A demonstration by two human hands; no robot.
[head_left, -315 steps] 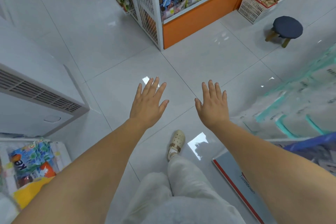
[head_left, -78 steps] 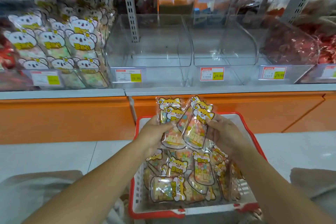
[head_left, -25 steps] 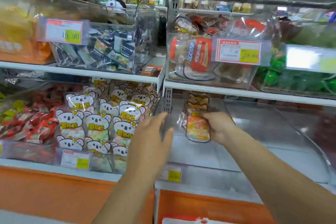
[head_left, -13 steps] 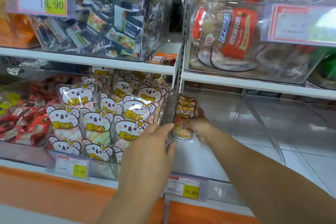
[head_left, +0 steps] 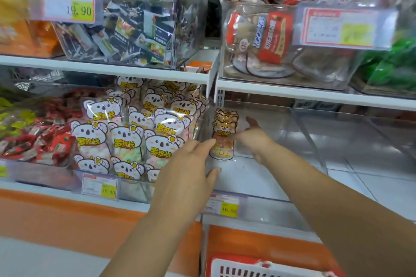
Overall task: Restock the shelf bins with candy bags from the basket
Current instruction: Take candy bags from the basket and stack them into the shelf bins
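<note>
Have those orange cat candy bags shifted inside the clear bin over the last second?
Yes. The candy bags went left and down, now against the clear bin's left wall.

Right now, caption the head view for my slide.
Right hand holds cat-print candy bags inside the clear bin; left hand reaches toward them.

A shop: shelves (head_left: 315, 94) of clear snack bins (head_left: 281, 36) (price tags (head_left: 68, 4) clipped on).

There is a single view, worn on the person's head. It faces the shelf (head_left: 112, 69) close up and tilts slightly downward, so the basket (head_left: 247, 265) rim shows at the bottom edge.
</note>
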